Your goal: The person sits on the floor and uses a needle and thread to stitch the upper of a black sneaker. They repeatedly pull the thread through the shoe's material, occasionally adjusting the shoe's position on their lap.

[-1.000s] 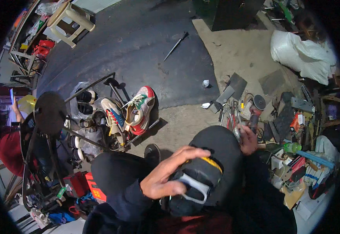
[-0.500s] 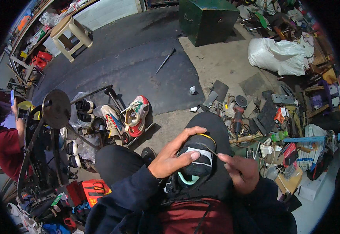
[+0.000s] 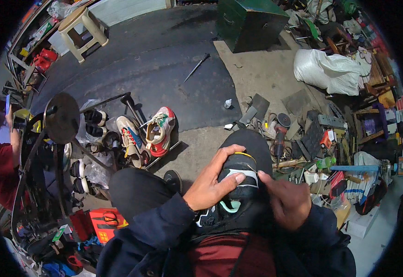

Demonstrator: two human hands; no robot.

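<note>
A black sneaker with white and mint-green parts rests on my raised right knee, its toe pointing away from me. My left hand is wrapped round its left side, thumb across the white band and fingers at the toe. A thin yellow line runs along the toe's far edge. At the shoe's right edge, my right hand is closed with the fingertips curled in. By its fingertips is a thin strand or slim tool, too fine to make out.
A pair of colourful sneakers stands left of my knees, beside a black metal stand. To the right lie an angle grinder and scattered tools. Farther off are a green chest, a plastic stool and a white sack. Another person is at far left.
My right hand has moved in against the shoe's right edge, and less of the thin line between it and the shoe shows. My left hand keeps its hold on the sneaker.
</note>
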